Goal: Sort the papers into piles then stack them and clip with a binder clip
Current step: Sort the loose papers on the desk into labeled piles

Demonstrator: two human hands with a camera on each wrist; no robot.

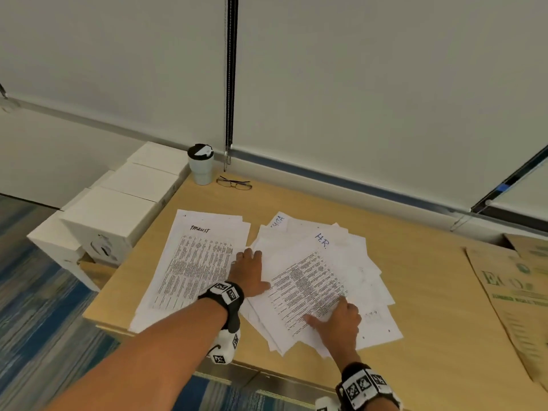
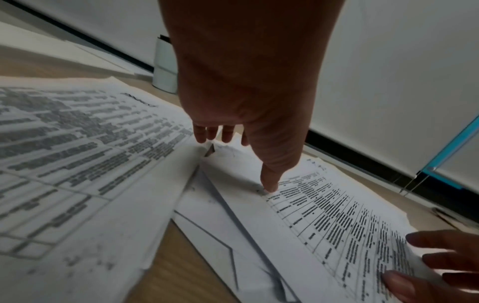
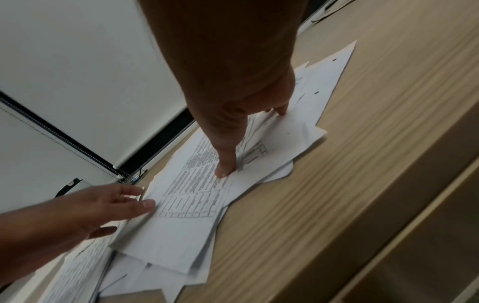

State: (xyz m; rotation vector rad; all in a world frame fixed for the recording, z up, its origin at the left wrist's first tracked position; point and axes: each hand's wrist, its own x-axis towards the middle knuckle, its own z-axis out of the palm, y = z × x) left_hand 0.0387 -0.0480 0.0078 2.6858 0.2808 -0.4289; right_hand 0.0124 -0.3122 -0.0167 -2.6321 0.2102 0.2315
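Two heaps of printed sheets lie on the wooden desk (image 1: 421, 292). The left pile (image 1: 192, 262), headed "TASKLIST", is fairly even. The right heap (image 1: 323, 280) is fanned out loosely, with a sheet marked "H.R." near its top. My left hand (image 1: 247, 271) lies flat between them, fingers straight, thumb (image 2: 269, 182) pressing the top printed sheet (image 2: 324, 215). My right hand (image 1: 338, 318) presses on the near end of that same sheet (image 3: 191, 184) with thumb (image 3: 225, 166) and fingertips down. No binder clip is in view.
A pale tumbler (image 1: 201, 165) with a black lid and a pair of glasses (image 1: 234, 183) stand at the desk's back edge. White boxes (image 1: 118, 209) are stacked at the left. Flattened brown cardboard (image 1: 516, 298) covers the desk's right end.
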